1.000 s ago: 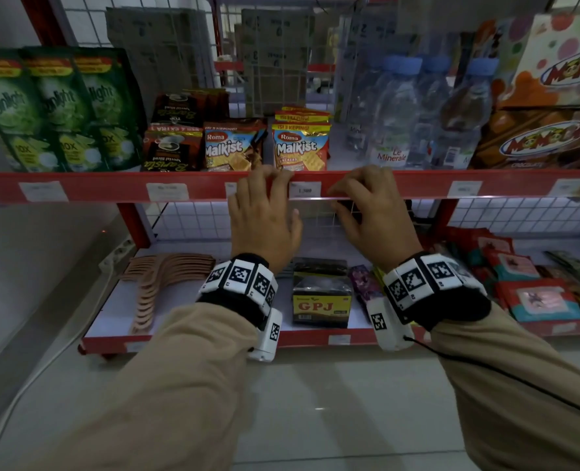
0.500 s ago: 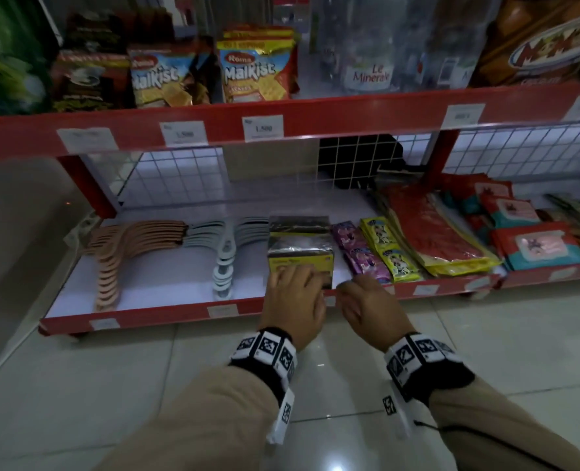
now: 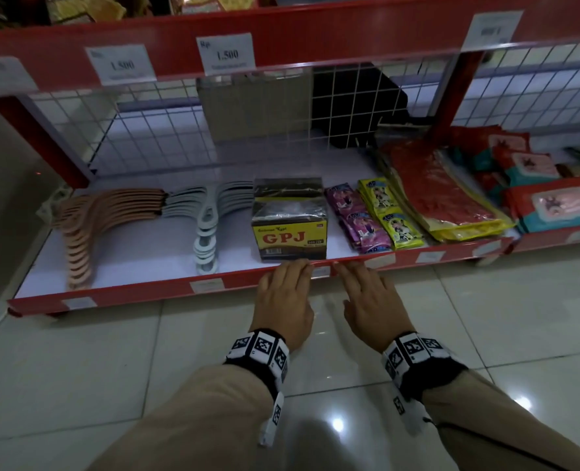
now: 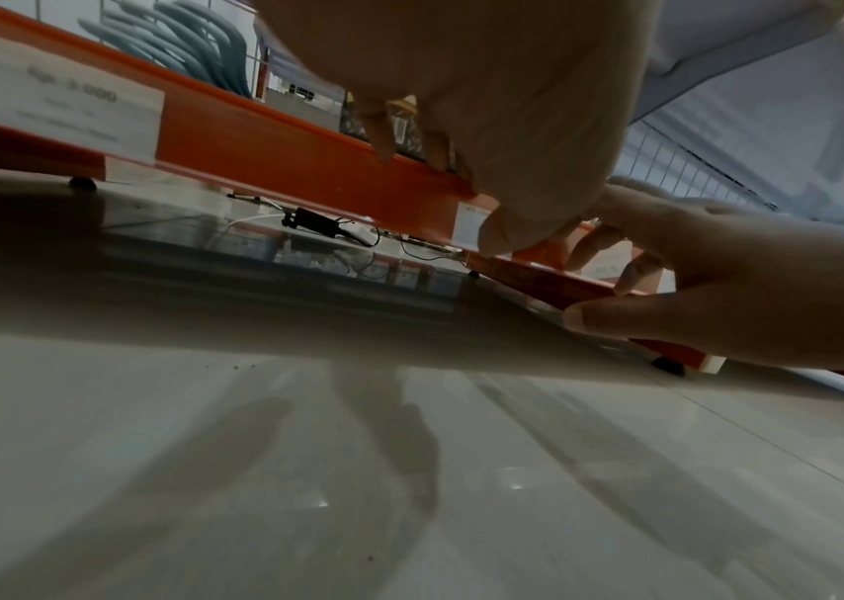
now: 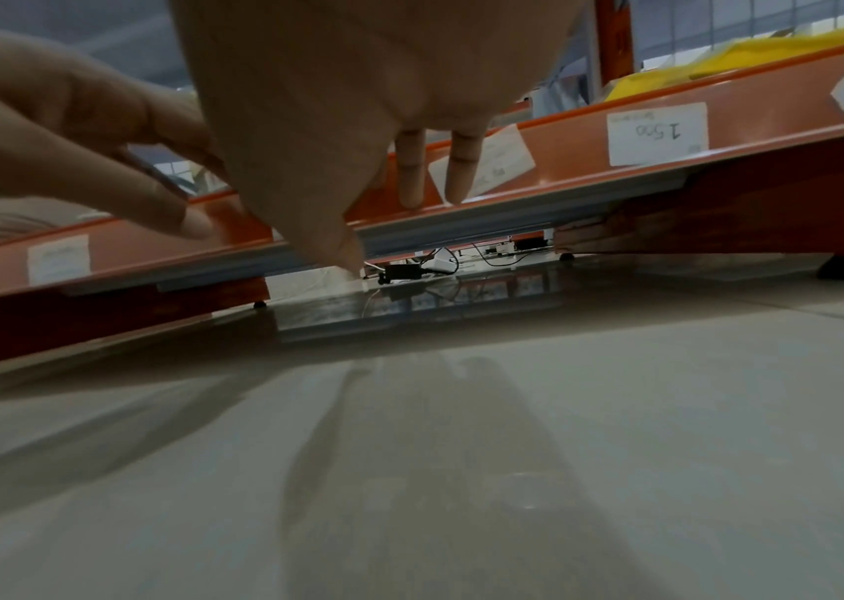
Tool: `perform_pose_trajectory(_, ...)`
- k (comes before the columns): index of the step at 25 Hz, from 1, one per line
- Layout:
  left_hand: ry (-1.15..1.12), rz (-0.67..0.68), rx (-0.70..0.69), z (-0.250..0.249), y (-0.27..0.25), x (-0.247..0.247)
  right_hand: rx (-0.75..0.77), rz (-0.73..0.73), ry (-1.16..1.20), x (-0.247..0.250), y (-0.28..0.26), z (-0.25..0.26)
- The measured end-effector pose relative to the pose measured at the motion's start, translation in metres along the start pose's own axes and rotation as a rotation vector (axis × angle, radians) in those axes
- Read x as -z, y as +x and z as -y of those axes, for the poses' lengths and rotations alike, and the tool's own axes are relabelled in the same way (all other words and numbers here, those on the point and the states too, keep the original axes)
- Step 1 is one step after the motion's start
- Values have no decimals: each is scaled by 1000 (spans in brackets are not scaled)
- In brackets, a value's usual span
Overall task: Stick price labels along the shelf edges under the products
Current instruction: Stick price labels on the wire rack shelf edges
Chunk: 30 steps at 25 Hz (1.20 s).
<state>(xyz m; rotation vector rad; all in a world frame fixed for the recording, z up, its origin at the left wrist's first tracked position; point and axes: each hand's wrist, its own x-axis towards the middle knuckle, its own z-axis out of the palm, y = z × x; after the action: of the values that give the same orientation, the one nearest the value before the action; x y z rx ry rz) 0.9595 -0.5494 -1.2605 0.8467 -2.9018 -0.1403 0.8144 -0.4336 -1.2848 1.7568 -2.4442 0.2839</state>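
Nearest to the camera, both hands lie flat against the red front edge of the bottom shelf. The left hand has its fingers straight and close together, with their tips over the top lip of the edge. The right hand has its fingers slightly spread and pinches nothing. Between the two hands sits a small white price label, stuck on the edge directly under the GPJ box. Its long axis runs along the shelf, and both hands are about equally near to it.

The head view shows only the backs of the hands. The left wrist view shows the left thumb pressing on the label. In the right wrist view the label is hidden behind the palm.

Farther along the edge, more labels are already stuck.
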Motion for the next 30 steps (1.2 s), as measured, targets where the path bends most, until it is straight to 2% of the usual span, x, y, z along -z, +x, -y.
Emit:
perform_pose_trajectory(7,-14,-54,-6,1,0,-5,-38,-78,-69,6,22,8)
perform_pose_trajectory(11,36,-131,53,3,-7,-5,-79,-56,-62,15,31,11)
perform_pose_trajectory(21,49,-65,50,2,-1,1,118,-160,156,17,34,15)
perform_pose_trajectory(30,3,-26,86,6,0,0,125,-124,101,17,34,19)
